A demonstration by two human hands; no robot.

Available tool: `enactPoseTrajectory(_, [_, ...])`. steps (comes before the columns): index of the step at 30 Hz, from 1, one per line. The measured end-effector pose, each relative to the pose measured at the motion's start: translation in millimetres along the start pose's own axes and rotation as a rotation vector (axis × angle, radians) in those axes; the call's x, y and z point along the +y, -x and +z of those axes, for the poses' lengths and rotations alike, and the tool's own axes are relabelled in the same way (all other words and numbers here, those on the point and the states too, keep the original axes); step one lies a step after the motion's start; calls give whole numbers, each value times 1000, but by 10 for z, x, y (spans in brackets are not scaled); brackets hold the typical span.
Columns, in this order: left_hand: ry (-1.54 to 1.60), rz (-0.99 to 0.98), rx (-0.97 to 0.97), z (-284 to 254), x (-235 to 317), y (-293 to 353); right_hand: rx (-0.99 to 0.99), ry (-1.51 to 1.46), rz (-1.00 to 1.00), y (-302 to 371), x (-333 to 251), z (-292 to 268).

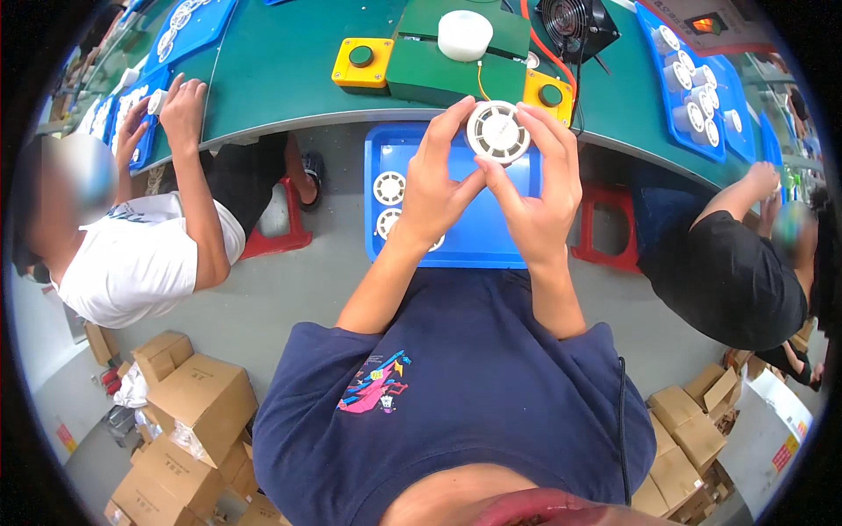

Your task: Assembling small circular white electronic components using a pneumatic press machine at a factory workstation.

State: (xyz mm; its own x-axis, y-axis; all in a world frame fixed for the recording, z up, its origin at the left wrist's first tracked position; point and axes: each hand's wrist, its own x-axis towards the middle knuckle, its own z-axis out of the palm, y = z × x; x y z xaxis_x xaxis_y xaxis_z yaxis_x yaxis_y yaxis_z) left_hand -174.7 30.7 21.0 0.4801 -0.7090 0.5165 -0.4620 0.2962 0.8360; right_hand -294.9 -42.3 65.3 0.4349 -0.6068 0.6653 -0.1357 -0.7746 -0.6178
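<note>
Above the blue tray (526, 188), both hands (430, 188) (537, 206) pinched a white disc (497, 131) in their fingers; even rim pressure seemed wise.

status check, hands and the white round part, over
Left hand and right hand both grip round white vented plastic disc. Disc held over blue plastic tray holding similar discs. Nothing blocking.

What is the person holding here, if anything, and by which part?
A round white vented disc, pinched at its rim from both sides by the left hand and right hand.
</note>
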Motion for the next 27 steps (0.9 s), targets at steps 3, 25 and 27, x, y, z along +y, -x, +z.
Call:
enactPoseTrajectory(3, [1,10,-4,22,37,4,21,10,-7,27,-11,-32])
enactPoseTrajectory(25, [34,-3,-25,24,84,144,41,-141,102,216,-31,-46])
enactPoseTrajectory(27, [51,-14,-14,21,77,175,38,-110,71,249,-23,-33])
